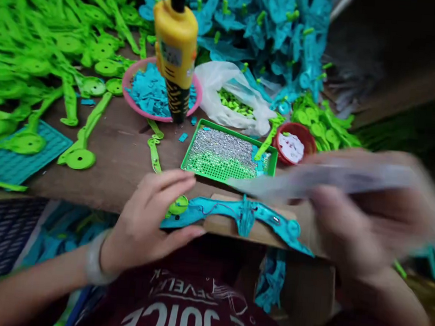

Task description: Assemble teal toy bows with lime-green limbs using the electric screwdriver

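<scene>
- Blue plastic, shaped like a toy bow (217, 207), lies lengthwise along the near edge of a brown surface (112, 160), with a flat piece of cardboard (216, 226) under its middle.
- Left hand (153, 218) is at the bow's left end, beside a round green piece (178, 205). Its fingers lie close together with the thumb spread apart along the near side; I cannot tell whether they grip or only rest. A pale band (95, 256) circles the wrist.
- Right hand (371, 220), blurred, is raised near the bow's right end. Its fingers and thumb pinch a pale, thin strip (276, 185) that points left, its tip by the tray's near edge; blur hides what it is.
- Just behind the bow sits a green tray (217, 169) of small silvery pieces (226, 142).
- Behind the tray, left to right: a pink bowl (125, 83) of blue bits (144, 89), a yellow and black power screwdriver (176, 44) upright in front of the bowl, and a white plastic bag (208, 89) holding small green pieces (233, 103).
- Right of the tray, a red bowl (309, 142) holds white pieces (291, 147).
- Long green parts (35, 38) heap up at left; blue parts (266, 26) pile at the back.
</scene>
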### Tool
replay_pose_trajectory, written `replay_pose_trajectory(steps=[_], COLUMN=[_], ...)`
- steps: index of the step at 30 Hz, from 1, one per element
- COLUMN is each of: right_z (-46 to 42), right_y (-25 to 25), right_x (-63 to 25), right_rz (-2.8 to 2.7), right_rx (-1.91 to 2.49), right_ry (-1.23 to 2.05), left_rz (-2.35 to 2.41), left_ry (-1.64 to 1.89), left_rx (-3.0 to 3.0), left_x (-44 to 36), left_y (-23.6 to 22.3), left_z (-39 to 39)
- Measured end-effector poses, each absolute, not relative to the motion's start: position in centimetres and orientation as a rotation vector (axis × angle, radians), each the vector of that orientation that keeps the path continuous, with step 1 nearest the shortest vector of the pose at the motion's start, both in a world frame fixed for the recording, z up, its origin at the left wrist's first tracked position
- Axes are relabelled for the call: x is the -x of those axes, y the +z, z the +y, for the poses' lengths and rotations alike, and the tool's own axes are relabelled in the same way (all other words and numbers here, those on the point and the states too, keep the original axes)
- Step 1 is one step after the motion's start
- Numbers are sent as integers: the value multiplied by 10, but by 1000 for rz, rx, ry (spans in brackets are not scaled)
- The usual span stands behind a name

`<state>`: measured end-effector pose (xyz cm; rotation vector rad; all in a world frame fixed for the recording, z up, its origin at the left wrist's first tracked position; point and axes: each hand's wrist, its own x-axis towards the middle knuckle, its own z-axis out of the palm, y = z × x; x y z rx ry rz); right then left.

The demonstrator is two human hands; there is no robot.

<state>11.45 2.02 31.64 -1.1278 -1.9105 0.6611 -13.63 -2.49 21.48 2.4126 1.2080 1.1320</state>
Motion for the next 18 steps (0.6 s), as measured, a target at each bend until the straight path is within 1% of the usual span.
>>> replay_pose_trajectory(steps=[2, 4, 5, 8, 10, 11, 13, 15, 17, 18], right_z=[6, 5, 6, 7, 3, 1, -4, -6, -7, -7], right_y=[315, 307, 300, 269, 239, 223, 193, 173, 170, 175], right_x=[-75, -42, -31, -24, -31, -36, -45, -50, -51, -51], right_rz=[-1971, -2005, -2003, -2107, -2376, -2536, -2746, -2785, -2684, -2596], right_rx=[1113, 1090, 1081, 1031, 941, 892, 859, 883, 906, 917], right_ry=[583, 642, 666, 663, 633, 632, 694, 804, 880, 901], left_rz=[1187, 1264, 1338, 1457, 1416, 1388, 1343, 1299, 1313, 1344], left_ry=[1101, 1082, 1056, 978, 948, 927, 856, 798, 809, 846], left_rx=[-2452, -2379, -2245, -1492, -1118, -1032, -1013, -1007, -1107, -1256], left_x=[139, 149, 157, 192, 210, 215, 216, 213, 214, 218], left_y=[226, 228, 226, 208, 189, 180, 166, 161, 167, 173], left_z=[-17, -14, -14, -14, -16, -17, -18, -18, -19, -20])
